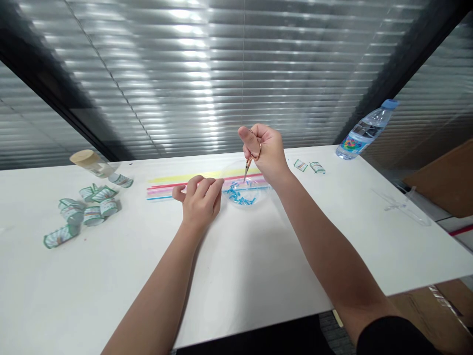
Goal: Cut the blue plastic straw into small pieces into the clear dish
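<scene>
My right hand (268, 150) is closed on a small pair of gold-coloured scissors (248, 165), its fingers in the handle loops and the tip pointing down over a clear round dish (246, 203). Short blue pieces (240, 198) lie in that dish. At the dish's left side is my left hand (201, 199), back up, fingers bent and the index fingertip close to the rim. Its thumb is hidden, so what it pinches cannot be made out. Long thin straws or strips (160, 186) in yellow, red, pink and blue lie behind and under my hands.
Several rolled labelled pieces (94, 215) and a jar with a wooden-looking lid (84, 159) are at the left. Two more labelled pieces (317, 167) lie right of my hand. A water bottle (364, 132) and clear plastic (401, 207) are farther right. Blinds (207, 74) rise behind the table.
</scene>
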`<state>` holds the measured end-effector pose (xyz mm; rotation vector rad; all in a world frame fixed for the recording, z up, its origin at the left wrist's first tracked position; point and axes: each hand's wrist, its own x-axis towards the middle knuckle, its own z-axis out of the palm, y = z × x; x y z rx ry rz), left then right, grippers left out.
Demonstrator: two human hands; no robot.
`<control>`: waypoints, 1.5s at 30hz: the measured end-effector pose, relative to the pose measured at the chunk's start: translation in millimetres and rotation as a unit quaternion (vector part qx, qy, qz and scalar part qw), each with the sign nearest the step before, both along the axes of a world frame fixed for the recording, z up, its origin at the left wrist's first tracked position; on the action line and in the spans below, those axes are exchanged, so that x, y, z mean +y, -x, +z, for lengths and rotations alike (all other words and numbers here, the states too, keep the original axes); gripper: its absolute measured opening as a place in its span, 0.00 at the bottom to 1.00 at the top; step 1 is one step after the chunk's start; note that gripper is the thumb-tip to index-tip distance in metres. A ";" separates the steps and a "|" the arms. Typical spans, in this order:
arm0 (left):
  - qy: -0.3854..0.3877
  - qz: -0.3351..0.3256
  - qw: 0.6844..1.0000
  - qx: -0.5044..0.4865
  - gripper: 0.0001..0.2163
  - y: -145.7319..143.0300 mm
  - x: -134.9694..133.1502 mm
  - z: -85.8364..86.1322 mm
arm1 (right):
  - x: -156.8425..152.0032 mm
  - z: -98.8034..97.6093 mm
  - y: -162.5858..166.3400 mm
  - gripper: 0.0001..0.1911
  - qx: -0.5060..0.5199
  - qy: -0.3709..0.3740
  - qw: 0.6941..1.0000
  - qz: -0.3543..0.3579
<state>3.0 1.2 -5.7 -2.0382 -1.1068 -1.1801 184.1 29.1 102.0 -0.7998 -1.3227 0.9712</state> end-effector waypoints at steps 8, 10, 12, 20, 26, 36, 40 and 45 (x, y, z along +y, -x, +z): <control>0.000 0.002 1.000 0.000 0.10 -1.4 -0.7 1.8 | 1.3 0.3 0.1 0.26 0.022 0.002 1.000 0.002; -0.010 0.006 1.000 0.006 0.10 -2.1 -1.1 3.2 | 0.5 2.2 -0.5 0.26 0.030 -0.002 1.000 -0.002; -0.017 0.009 1.000 0.008 0.09 -2.7 -1.5 4.3 | -1.2 4.6 -1.3 0.24 0.031 -0.006 0.999 -0.007; -0.016 0.016 1.000 0.004 0.07 -4.2 -2.0 6.0 | -3.3 4.1 1.6 0.23 0.018 -0.022 1.000 0.002; -0.048 0.024 0.998 0.030 0.06 -5.4 -3.0 9.8 | 0.7 -1.0 4.1 0.26 0.020 -0.018 1.000 0.014; -0.025 0.021 0.999 0.016 0.06 -5.6 -3.0 9.1 | -0.5 0.3 4.6 0.27 0.017 -0.008 1.000 0.015; -0.044 0.026 0.998 0.028 0.06 -5.7 -3.5 10.0 | -0.5 0.4 4.8 0.28 0.021 -0.005 1.000 0.011; -0.054 0.030 0.997 0.036 0.06 -5.5 -3.7 10.2 | 0.5 -1.0 3.9 0.27 0.018 -0.011 1.000 0.018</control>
